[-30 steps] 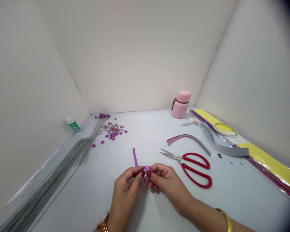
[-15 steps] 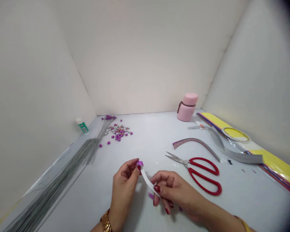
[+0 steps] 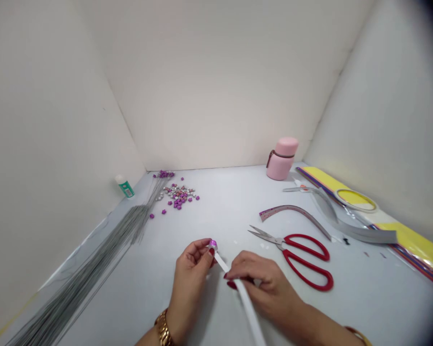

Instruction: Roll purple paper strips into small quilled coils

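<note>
Between the thumb and fingers of my left hand (image 3: 195,266) is a small purple folded knot (image 3: 213,244) at the end of a paper strip. The strip (image 3: 248,305) shows its white side and runs down to the right, past the bottom of the view. My right hand (image 3: 258,278) pinches this strip a short way from the knot. Red-handled scissors (image 3: 279,242) lie to the right of my right hand, blades slightly apart. Small purple and silver folded stars (image 3: 178,197) are heaped on the table beyond my hands.
At left lie thin grey wires (image 3: 104,262), purple stars (image 3: 164,174) at their far ends, and a glue stick (image 3: 124,186). A pink flask (image 3: 282,158) stands at the back. On the right are curved paper strips (image 3: 296,211), a tape roll (image 3: 356,200) and yellow packaged sheets (image 3: 414,235).
Both hands were together at the purple piece; they have since moved apart. My right hand slid along the strip, whose white side now faces up. The view has shifted slightly.
</note>
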A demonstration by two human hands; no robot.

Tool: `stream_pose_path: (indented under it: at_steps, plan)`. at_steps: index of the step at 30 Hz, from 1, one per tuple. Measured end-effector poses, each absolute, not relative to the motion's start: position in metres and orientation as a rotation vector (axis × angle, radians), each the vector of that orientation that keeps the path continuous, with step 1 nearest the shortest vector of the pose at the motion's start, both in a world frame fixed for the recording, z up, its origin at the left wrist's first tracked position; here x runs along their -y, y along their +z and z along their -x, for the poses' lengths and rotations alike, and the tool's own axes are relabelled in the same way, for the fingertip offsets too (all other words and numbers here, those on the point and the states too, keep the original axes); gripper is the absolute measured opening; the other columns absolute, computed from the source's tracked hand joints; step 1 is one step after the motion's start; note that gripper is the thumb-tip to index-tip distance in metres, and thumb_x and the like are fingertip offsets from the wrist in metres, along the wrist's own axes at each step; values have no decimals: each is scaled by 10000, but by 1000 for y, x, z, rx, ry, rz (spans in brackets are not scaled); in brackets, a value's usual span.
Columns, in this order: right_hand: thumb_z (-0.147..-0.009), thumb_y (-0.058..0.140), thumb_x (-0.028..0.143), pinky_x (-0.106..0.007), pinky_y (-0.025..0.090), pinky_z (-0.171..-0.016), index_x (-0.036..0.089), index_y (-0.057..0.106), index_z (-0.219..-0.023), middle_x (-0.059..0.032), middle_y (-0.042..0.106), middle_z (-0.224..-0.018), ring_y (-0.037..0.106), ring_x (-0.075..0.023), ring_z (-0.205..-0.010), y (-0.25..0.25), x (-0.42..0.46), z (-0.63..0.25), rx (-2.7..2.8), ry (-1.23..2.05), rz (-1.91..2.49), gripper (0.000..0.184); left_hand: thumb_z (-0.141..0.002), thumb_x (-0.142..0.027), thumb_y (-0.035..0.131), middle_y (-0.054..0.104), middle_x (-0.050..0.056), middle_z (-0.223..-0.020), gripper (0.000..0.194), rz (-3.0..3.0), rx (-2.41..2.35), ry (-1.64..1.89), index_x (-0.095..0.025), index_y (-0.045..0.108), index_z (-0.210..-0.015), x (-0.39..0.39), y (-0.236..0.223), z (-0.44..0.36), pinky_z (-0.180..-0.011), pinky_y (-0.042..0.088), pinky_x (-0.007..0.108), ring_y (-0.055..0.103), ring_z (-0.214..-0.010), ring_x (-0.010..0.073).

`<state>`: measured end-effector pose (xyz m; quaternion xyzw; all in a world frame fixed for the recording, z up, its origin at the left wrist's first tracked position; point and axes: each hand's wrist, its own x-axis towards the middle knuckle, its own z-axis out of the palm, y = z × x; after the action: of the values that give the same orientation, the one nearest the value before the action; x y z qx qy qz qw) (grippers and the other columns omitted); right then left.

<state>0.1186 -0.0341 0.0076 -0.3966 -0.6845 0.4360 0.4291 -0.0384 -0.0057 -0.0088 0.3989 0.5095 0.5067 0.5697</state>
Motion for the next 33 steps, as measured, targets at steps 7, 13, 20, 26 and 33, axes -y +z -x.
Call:
stream_pose_path:
  at_steps: [7,13,20,26,33]
  plan:
    - [-767,569,390,-209,301,-445,156,632,-640,3,509,-633,395,-64,-457,9,34,-119,1156,1480,1055,274,-689,-246,644,633,23,-682,235,-955,-1183,1185,-114,607,-880,6,-10,38,-614,455,230,566,-599,113]
    - [-685,650,398,-166,216,-366,146,534,-604,66,477,-471,335,-26,-341,-6,37,-102,1083,1773,1171,289,-709,-233,625,645,36,-713,185,-1044,-1200,1203,-129,606,-860,12,-8,36,-600,453,237,587,-639,140]
    - [-710,616,429,-147,174,-330,151,495,-640,64,514,-480,334,-11,-310,-5,33,-104,990,1782,1188,311,-723,-221,612,674,56,-763,154,-1157,-1193,1179,-139,607,-853,16,-5,33,-668,475,263,609,-711,162]
    - [-702,659,340,-158,253,-368,184,498,-891,100,479,-473,387,-40,-349,-1,31,-105,916,1659,1068,294,-774,-222,549,676,63,-795,164,-1332,-1153,1089,-152,583,-919,22,-9,34,-661,479,262,617,-713,166]
    - [-691,657,362,-168,232,-373,152,549,-741,70,491,-491,365,-35,-359,-1,30,-110,886,1644,1104,241,-798,-190,507,665,40,-824,121,-1589,-1107,1023,-198,558,-907,27,-4,35,-685,464,243,621,-742,161]
